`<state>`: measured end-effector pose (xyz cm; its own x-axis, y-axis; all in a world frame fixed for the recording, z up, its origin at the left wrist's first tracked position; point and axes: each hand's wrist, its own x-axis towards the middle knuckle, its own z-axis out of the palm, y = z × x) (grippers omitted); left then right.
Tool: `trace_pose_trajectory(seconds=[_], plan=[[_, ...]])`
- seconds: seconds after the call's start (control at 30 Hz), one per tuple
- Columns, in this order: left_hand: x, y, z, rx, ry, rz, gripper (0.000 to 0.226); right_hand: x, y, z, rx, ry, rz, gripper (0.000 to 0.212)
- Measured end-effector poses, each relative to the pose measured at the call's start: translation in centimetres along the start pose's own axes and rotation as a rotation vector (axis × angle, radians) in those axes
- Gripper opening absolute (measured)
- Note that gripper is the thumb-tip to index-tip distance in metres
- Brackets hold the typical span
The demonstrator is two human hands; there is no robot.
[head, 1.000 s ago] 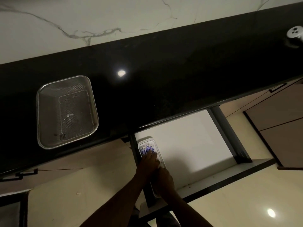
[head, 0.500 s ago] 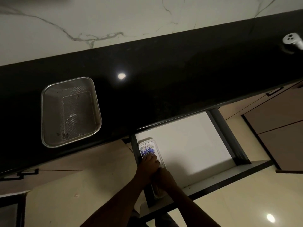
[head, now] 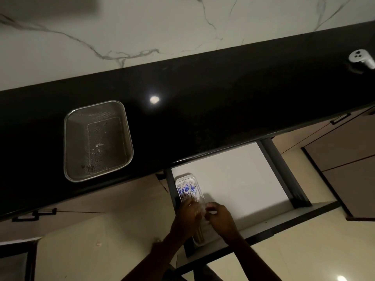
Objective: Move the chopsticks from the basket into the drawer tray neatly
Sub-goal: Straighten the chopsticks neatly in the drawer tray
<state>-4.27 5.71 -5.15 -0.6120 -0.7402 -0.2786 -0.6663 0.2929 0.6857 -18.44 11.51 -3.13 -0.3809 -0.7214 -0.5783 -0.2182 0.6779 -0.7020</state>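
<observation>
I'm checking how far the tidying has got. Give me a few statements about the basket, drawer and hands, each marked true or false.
1. The mesh basket holds no chopsticks. True.
2. The chopsticks lie in the white tray. True.
3. The drawer is shut. False: it is pulled open.
4. The left hand rests on the black counter. False: both it and the right hand are at the tray.
5. The basket sits inside the drawer. False: it stands on the counter.

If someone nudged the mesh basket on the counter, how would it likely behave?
The mesh basket looks empty and thin-walled, so probably light and easy to shift. On the glossy black counter it would likely slide rather than grip. Its wide, low shape makes tipping unlikely.
</observation>
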Motion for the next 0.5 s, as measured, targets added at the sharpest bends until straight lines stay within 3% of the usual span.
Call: trace_pose_trajectory(seconds=[0.1, 0.17, 0.27, 0.37, 0.5], plan=[[-1.9, 1.7, 0.6, -0.29, 0.056, -0.271, 0.025, -1.2, 1.4, -1.4, 0.167, 0.096, 0.083, 0.02], [-3.5, 2.4, 0.8, -0.38, 0.075, -0.356, 0.019, -2.0, 2.5, -2.1, 0.137, 0.137, 0.107, 0.022], [-5.7, 2.4, 1.3, -0.405, 0.122, -0.471, 0.017, -2.5, 3.3, -2.4, -0.114, 0.138, 0.093, 0.034], [-7.1, 2.5, 1.6, -0.409, 0.125, -0.547, 0.021, -2.2, 3.2, -1.7, -0.381, 0.023, 0.091, 0.047], [-7.6, 2.3, 1.5, -0.37, 0.058, -0.574, 0.034, -1.8, 2.3, -0.3, -0.595, -0.079, 0.095, 0.034]])
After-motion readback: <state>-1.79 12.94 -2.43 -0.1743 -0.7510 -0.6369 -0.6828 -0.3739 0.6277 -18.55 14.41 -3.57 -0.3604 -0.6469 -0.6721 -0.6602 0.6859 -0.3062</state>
